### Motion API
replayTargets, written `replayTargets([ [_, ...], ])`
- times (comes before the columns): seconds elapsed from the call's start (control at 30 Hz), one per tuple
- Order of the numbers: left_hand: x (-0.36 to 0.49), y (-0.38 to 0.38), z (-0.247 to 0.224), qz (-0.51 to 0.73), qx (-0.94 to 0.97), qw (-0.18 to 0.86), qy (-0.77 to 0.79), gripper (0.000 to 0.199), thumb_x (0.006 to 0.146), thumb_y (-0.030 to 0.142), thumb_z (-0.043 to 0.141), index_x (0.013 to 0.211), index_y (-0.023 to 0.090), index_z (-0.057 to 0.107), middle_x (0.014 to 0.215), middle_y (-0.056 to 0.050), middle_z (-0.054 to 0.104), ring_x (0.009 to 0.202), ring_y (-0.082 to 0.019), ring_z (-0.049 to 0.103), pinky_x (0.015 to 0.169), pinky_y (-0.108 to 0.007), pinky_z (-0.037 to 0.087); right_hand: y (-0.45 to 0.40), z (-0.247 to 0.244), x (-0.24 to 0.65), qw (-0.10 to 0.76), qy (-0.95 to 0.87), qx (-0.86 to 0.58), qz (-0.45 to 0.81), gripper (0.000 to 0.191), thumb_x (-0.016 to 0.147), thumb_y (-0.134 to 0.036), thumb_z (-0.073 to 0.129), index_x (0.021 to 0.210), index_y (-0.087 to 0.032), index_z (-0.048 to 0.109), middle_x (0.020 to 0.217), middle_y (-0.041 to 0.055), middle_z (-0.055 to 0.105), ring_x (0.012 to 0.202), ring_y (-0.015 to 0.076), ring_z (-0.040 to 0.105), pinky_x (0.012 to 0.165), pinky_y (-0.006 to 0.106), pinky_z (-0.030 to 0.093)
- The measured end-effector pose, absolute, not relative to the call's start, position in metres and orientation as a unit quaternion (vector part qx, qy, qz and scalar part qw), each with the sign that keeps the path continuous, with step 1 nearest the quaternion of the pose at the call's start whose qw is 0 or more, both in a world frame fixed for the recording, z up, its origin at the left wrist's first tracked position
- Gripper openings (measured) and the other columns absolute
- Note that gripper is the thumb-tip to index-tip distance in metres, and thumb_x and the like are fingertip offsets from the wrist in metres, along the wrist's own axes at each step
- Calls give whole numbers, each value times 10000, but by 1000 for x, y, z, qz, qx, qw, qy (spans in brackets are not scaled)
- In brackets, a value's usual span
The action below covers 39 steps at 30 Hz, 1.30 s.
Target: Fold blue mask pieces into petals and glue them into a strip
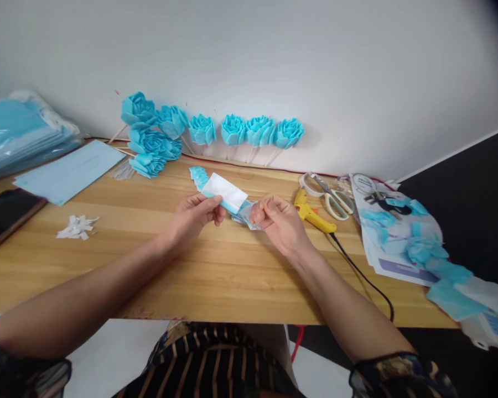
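Over the middle of the wooden table, my left hand [201, 210] is closed on a folded piece of fabric [227, 190], white on its upper face with a light-blue edge. The thumb lies on top and the fingers curl beneath. To its right, my right hand [280, 218] is closed in a pinch beside a thin, pale, see-through scrap [249, 213]; whether the fingertips grip this scrap is unclear. Blue pieces lie partly hidden under the fabric. Just behind my left hand rests a row of small blue petals [199, 178].
Blue fabric roses [233, 130] on sticks lean against the wall. Right of my hands lie a yellow glue gun [313, 213] with a black cord, scissors [336, 202] and printed sheets [382, 237]. Leftward are white scraps [78, 226], a blue sheet [72, 171], a phone [8, 218] and bagged masks [25, 132].
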<state>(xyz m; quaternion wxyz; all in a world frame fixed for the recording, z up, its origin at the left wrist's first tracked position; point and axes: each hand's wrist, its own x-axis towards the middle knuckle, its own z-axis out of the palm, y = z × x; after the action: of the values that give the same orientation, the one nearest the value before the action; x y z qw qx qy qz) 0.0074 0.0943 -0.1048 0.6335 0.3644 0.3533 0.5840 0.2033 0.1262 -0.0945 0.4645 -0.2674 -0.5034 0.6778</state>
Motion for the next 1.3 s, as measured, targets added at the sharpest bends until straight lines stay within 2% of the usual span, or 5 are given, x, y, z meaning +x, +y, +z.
replayTargets([
  [0.23, 5, 96, -103, 594, 359, 624, 359, 333, 728, 355, 824, 573, 126, 637, 596, -50, 662, 548, -114, 567, 549, -252, 436, 110, -89, 206, 356, -765, -195, 500, 418, 1017, -406, 489, 653, -230, 596, 609, -3, 603, 615, 152, 567, 649, 330, 461],
  [0.33, 5, 95, -102, 581, 355, 632, 369, 346, 727, 354, 823, 556, 126, 627, 590, -48, 659, 543, -109, 563, 556, -249, 436, 103, -89, 202, 282, -902, -91, 314, 143, 971, -304, 583, 904, -254, 699, 824, 17, 749, 775, 183, 660, 725, 354, 529],
  [0.57, 6, 93, -104, 558, 376, 647, 359, 334, 749, 369, 811, 584, 113, 677, 577, -43, 646, 540, -104, 545, 547, -242, 423, 121, -82, 212, 439, -881, -178, -14, 502, 878, -119, 651, 1315, -353, 571, 1204, 41, 707, 1133, 257, 642, 991, 488, 501],
  [0.83, 7, 91, -106, 515, 412, 671, 338, 339, 778, 391, 790, 592, 131, 677, 567, -29, 624, 535, -100, 525, 552, -247, 416, 130, -94, 213, 373, -906, -199, -8, 568, 867, -41, 563, 1307, -399, 550, 1413, 18, 589, 1363, 301, 501, 1078, 576, 442],
  [1.3, 6, 93, -109, 484, 485, 602, 410, 394, 786, 476, 760, 570, 155, 684, 528, -16, 606, 496, -94, 492, 518, -239, 387, 128, -95, 210, 405, -884, -220, 80, 90, 912, -231, 656, 936, -311, 691, 1220, 33, 681, 1210, 277, 586, 1030, 530, 457],
])
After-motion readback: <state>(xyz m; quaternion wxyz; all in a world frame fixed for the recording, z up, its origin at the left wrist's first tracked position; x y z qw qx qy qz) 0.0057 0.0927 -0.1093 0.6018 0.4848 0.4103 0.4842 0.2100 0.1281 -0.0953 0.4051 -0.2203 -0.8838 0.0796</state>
